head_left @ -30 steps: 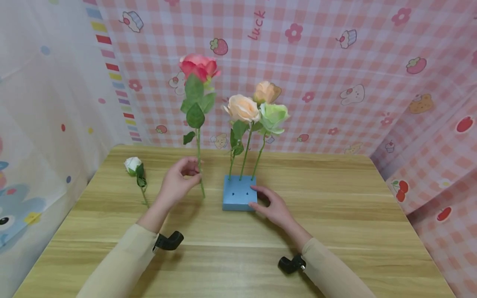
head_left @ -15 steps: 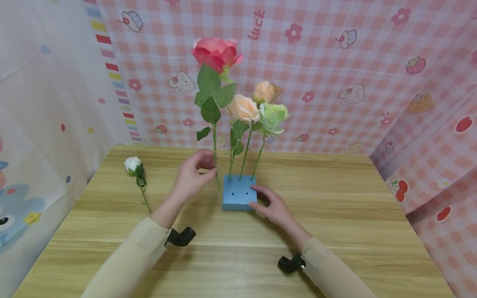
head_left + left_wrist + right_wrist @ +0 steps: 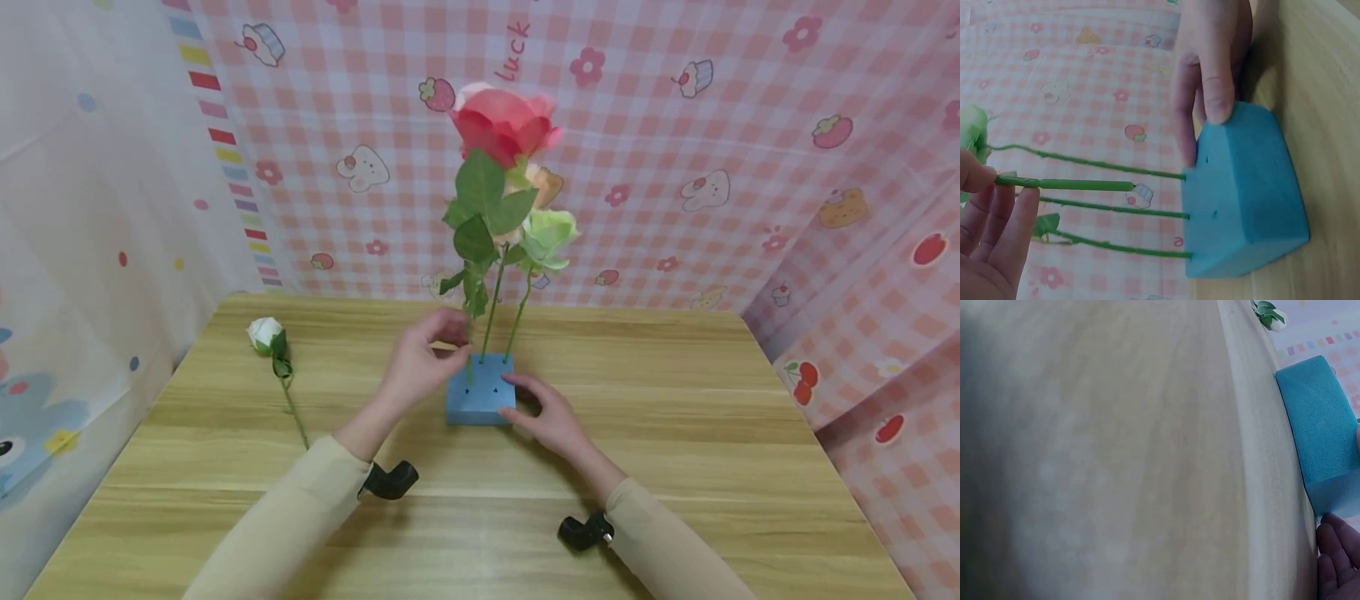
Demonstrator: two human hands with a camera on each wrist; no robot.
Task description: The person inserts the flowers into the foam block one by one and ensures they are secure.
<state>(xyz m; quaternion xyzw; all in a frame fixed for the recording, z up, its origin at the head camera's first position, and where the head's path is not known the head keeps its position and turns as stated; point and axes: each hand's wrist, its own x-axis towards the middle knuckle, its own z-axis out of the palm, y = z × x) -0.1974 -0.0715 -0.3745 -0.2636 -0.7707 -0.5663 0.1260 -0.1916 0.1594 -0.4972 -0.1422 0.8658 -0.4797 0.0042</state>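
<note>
My left hand [image 3: 427, 354] pinches the green stem [image 3: 1088, 185] of a large artificial rose with a pink-red bloom [image 3: 502, 125] between thumb and fingers. The stem's bare tip points down over the blue block [image 3: 480, 408], apart from its top in the left wrist view. Three flower stems stand in the block's back row: a light green rose [image 3: 550, 237] on the right and two peach roses, largely covered by the pink rose and its leaves. Two small holes show in the front row. My right hand [image 3: 547, 412] holds the block at its right side, thumb near the front corner.
A white rose [image 3: 266, 333] with a short leafy stem lies on the wooden table [image 3: 645, 450] at the left. Behind the table hangs a pink checked cloth [image 3: 660, 133]; a white patterned curtain [image 3: 135, 208] borders the left side.
My left hand has carried the pink-red rose to the right, from beside the block to above its left part, in front of the peach roses. My right hand has stayed at the block.
</note>
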